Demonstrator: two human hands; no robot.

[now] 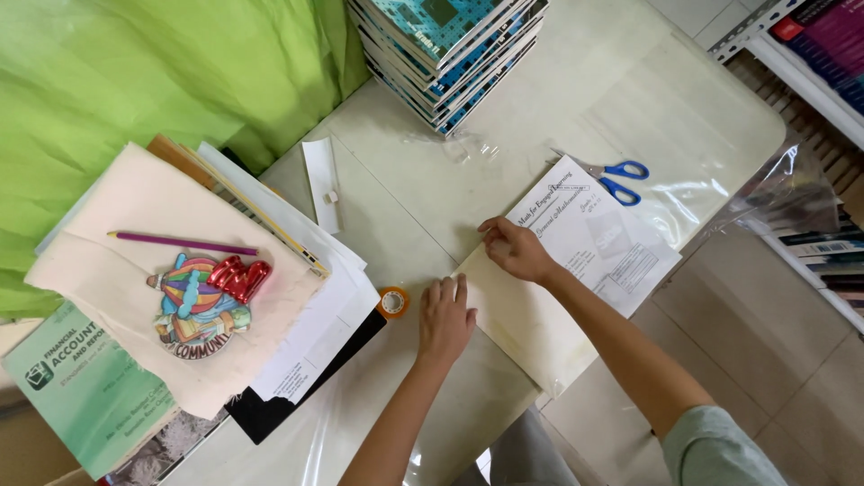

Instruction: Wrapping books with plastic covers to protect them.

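Both forearms bare; left hand, right hand ringless; grey-green short sleeve on right shoulder.

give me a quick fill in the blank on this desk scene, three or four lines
1. The scissors lying past the white booklet have ____ handles.
2. The left hand lies flat on the table beside a small roll of ____.
3. A purple ____ rests on the cream sheet at the left.
4. The right hand presses on the booklet's ____ edge.

Missing words: blue; tape; pencil; left
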